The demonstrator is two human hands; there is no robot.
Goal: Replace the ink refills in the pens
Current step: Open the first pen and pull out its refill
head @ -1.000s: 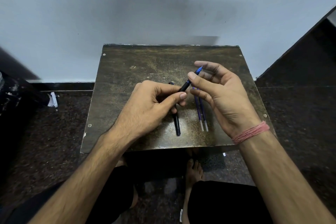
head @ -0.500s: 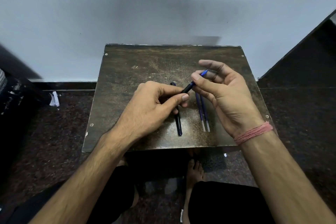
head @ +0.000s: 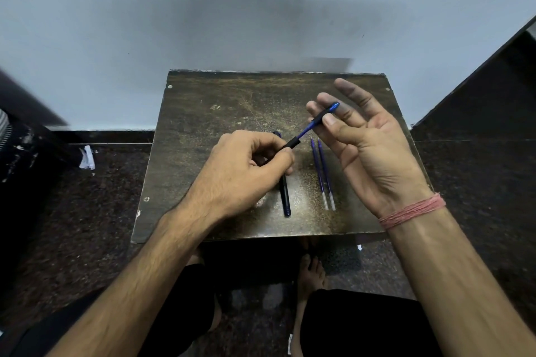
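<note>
My left hand point(head: 246, 171) grips the black barrel point(head: 291, 144) of a pen above the small dark table point(head: 220, 113). My right hand point(head: 365, 142) pinches the pen's tip section point(head: 327, 113), black with a blue nose, between thumb and fingers. A thin blue refill point(head: 304, 133) shows in the gap between barrel and tip section. A second black pen point(head: 285, 194) lies on the table below my left hand, partly hidden by it. Two blue refills point(head: 323, 174) lie side by side to its right.
The table stands against a pale wall. Dark speckled floor surrounds it. A dark object with a scrap of white paper point(head: 87, 158) sits on the floor at left. My foot point(head: 311, 272) and knees are under the table's near edge.
My right hand has drawn the tip section up and to the right, away from the barrel, exposing the blue refill between them. The left hand stayed in place.
</note>
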